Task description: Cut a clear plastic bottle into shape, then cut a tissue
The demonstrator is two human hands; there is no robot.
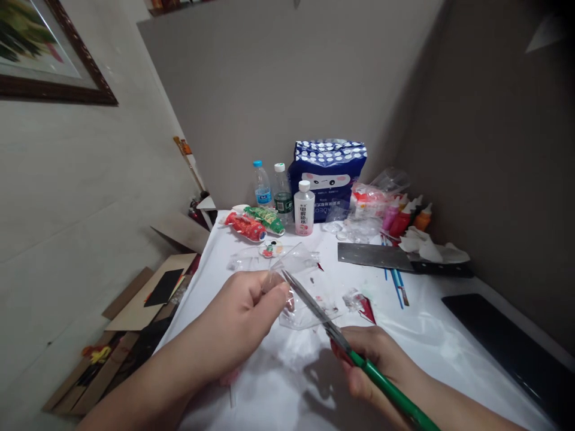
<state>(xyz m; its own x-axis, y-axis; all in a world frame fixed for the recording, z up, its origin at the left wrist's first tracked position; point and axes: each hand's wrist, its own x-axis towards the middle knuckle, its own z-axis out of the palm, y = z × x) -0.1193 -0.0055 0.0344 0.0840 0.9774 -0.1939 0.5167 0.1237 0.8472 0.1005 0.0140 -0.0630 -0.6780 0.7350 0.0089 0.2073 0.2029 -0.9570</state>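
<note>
A sheet of clear plastic [300, 316] is pinched between the thumb and fingers of my left hand [256, 308]. My right hand [371, 359] grips green-handled scissors [314, 306], whose blades point up and left. The blades lie across the plastic, with their tips close to my left thumb; whether they are parted I cannot tell. Beyond my hands, more cut pieces of clear plastic lie on the white table covering [417, 347]. Two painted fish-shaped pieces, one red [245, 226] and one green [265, 219], rest at the back left.
Two clear bottles [262, 185], a white bottle [304, 209] and a blue bag [330, 173] stand at the back. A cleaver [375, 256], paintbrushes [398, 287] and paint bottles [402, 218] sit right of centre. A black slab-like object [503, 341] lies far right. Cardboard [144, 299] stands at left.
</note>
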